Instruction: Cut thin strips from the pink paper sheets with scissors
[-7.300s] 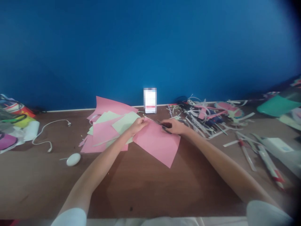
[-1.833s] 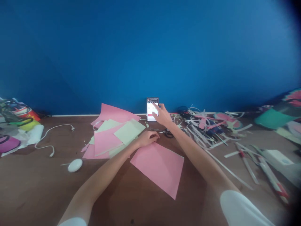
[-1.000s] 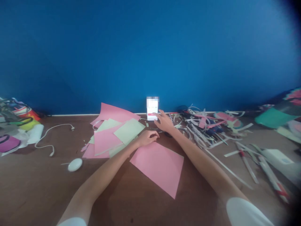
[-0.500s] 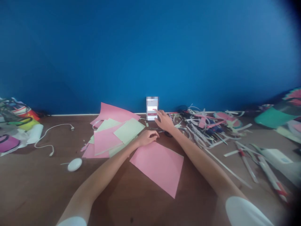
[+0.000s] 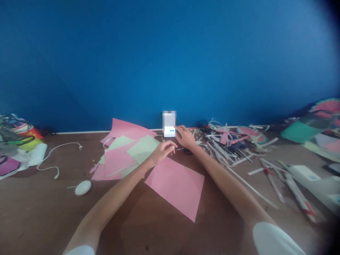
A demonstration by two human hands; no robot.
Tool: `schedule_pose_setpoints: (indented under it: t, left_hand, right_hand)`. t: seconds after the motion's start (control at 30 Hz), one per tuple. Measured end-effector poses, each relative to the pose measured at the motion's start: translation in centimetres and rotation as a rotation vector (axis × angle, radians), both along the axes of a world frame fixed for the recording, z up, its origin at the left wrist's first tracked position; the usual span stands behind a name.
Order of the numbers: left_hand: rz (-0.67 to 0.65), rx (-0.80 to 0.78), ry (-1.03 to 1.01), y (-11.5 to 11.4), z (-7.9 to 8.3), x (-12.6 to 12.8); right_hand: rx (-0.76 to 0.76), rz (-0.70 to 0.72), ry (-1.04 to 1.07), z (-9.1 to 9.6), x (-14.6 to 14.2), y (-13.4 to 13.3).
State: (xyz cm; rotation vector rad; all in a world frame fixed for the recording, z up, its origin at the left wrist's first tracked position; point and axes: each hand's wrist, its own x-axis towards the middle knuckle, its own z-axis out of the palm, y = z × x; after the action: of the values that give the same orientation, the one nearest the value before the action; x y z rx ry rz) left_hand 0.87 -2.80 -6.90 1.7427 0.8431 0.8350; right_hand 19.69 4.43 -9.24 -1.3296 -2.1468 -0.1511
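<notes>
A phone (image 5: 169,124) stands upright against the blue wall with its screen lit. My right hand (image 5: 186,137) reaches to the lower right edge of that screen, fingers stretched forward, gripping nothing; whether a fingertip touches the glass I cannot tell. My left hand (image 5: 164,150) hovers just in front of the phone, with loosely bent fingers apart and nothing in them. Below it, a pink paper sheet (image 5: 176,187) lies flat on the brown table between my forearms.
Stacked pink and pale green papers (image 5: 120,159) lie left of centre. Farther left are a white cable (image 5: 60,144) and a white round device (image 5: 83,187). Paper strips (image 5: 225,141) pile up at right, near a red-and-white cutter (image 5: 300,198).
The phone screen shows a different page. My left hand has lifted a little and its fingers have loosened. My right hand stays by the phone; the view has shifted slightly.
</notes>
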Motion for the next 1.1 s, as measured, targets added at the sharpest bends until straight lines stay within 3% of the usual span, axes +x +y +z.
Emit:
schedule_pose_setpoints:
  t: [0.27, 0.37, 0.47, 0.57, 0.7, 0.73, 0.8, 0.87, 0.93, 1.03, 1.1]
  left_hand:
    - [-0.139, -0.056, 0.182, -1.2, -1.1, 1.0]
    - [-0.124, -0.006, 0.176, -1.2, -0.5, 0.6]
    - [-0.07, 0.051, 0.193, -2.2, 1.0, -1.3]
    - [-0.016, 0.108, 0.378, -4.2, 2.7, -5.6]
    - [0.359, 0.233, 0.635, -9.5, 4.2, -13.6]
    - [0.524, 0.264, 0.711, -11.3, 4.2, -15.5]
    - [0.904, 0.275, 0.941, -14.6, 3.7, -19.0]
    - [1.192, 0.147, 1.141, -16.9, 2.4, -21.6]
    - [1.191, -0.025, 1.253, -18.4, 0.8, -23.1]
    - [1.088, -0.018, 1.306, -19.6, -0.6, -23.4]
    - [1.094, 0.001, 1.272, -20.1, -0.4, -23.0]
  right_hand:
    - [0.032, 0.023, -0.056, -0.3, -0.3, -0.3]
    - [0.034, 0.039, -0.025, -0.3, -0.1, 0.0]
    - [0.06, 0.092, 0.05, 0.0, 0.1, -0.6]
    - [0.152, 0.075, 0.148, 1.5, 0.4, -1.3]
    - [0.283, 0.023, 0.325, 6.5, 0.6, -3.2]
    - [0.243, 0.048, 0.325, 8.0, 0.7, -4.4]
    - [0.32, 0.098, 0.399, 11.0, 0.5, -7.6]
    - [0.321, 0.166, 0.414, 13.2, 0.0, -10.8]
    - [0.33, 0.148, 0.375, 14.5, -0.6, -13.5]
    - [0.285, 0.254, 0.256, 14.5, -0.9, -16.4]
    - [0.265, 0.341, 0.23, 13.8, -0.6, -17.5]
